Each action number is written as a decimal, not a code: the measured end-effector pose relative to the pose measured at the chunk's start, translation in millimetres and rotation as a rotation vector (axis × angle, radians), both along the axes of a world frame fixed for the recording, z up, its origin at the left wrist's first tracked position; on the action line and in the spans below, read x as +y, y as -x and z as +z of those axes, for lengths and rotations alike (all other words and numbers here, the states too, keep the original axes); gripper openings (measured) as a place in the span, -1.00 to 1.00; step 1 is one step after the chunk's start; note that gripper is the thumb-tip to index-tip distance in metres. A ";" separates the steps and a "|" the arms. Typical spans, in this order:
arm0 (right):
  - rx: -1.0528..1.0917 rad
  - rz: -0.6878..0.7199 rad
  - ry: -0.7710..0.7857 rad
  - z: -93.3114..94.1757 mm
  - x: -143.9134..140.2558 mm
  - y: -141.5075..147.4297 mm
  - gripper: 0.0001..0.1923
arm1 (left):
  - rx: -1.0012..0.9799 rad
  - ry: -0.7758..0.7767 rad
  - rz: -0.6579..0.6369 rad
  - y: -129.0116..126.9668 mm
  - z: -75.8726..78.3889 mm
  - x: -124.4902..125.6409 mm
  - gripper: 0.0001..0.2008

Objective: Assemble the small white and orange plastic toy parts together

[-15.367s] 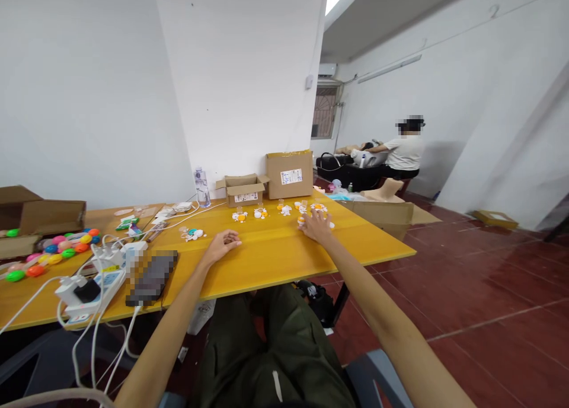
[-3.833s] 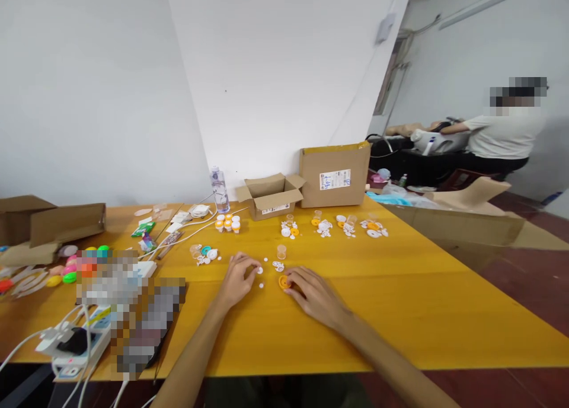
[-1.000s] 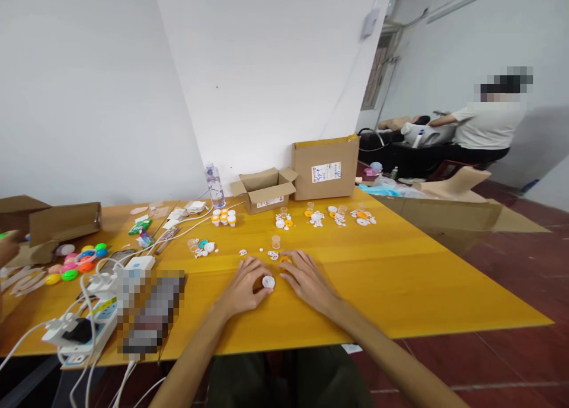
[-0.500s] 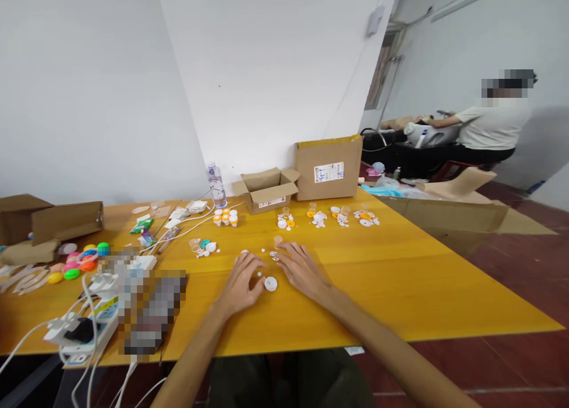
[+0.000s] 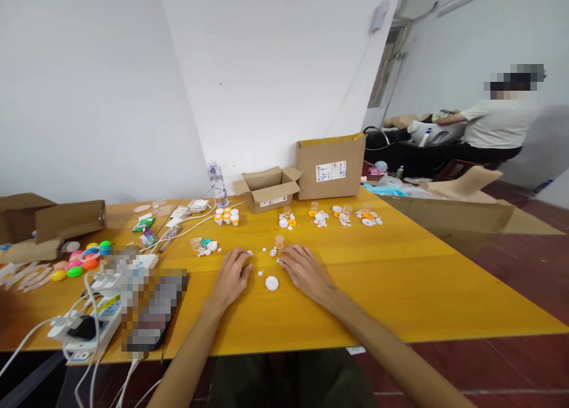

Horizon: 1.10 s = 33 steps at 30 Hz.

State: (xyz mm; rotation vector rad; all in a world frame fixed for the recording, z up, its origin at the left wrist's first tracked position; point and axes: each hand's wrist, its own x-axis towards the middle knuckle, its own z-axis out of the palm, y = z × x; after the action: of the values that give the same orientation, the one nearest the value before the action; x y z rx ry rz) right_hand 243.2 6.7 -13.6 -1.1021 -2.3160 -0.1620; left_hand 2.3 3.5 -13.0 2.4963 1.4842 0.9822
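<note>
My left hand (image 5: 232, 277) rests low over the table, fingers bent and thumb apart from them. Its fingertips reach a small white plastic piece (image 5: 249, 252) on the wood. On the other side, my right hand (image 5: 306, 276) has its fingertips closed at a small white piece (image 5: 278, 260), partly hidden by them. A round white plastic cap (image 5: 272, 283) lies between the hands. Just beyond the right fingertips are another white piece (image 5: 272, 252) and a clear little cup (image 5: 279, 241). Tiny white discs (image 5: 260, 273) lie nearby.
Several piles of orange and white parts (image 5: 320, 218) lie farther back, before two cardboard boxes (image 5: 269, 194). Finished-looking orange-white pieces (image 5: 226, 217) stand beside a water bottle (image 5: 217, 185). At left are a power strip (image 5: 106, 322), cables and a phone (image 5: 157, 313). A person (image 5: 500, 126) sits at right.
My left hand has drawn left and away from the white cap, its fingertips now at the small white piece. My right fingertips have come together at a small piece.
</note>
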 end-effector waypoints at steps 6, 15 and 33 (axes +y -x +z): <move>0.029 0.063 -0.001 4.3 -8.4 1.0 -0.74 | 0.010 -0.015 -0.060 -4.5 6.2 -7.4 -0.80; 0.056 0.191 0.119 10.6 -31.5 3.0 -0.80 | 0.085 0.025 -0.139 -11.6 13.2 -12.6 -0.85; -0.020 -0.011 -0.047 13.1 6.8 19.0 -0.80 | -0.029 -0.013 -0.002 -1.8 1.5 1.2 -0.85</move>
State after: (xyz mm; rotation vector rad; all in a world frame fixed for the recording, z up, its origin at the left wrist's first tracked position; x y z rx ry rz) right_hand 224.2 13.4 -0.5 -1.0950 -2.3126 -0.2316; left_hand 4.1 4.7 -11.5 2.4807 1.4711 1.0267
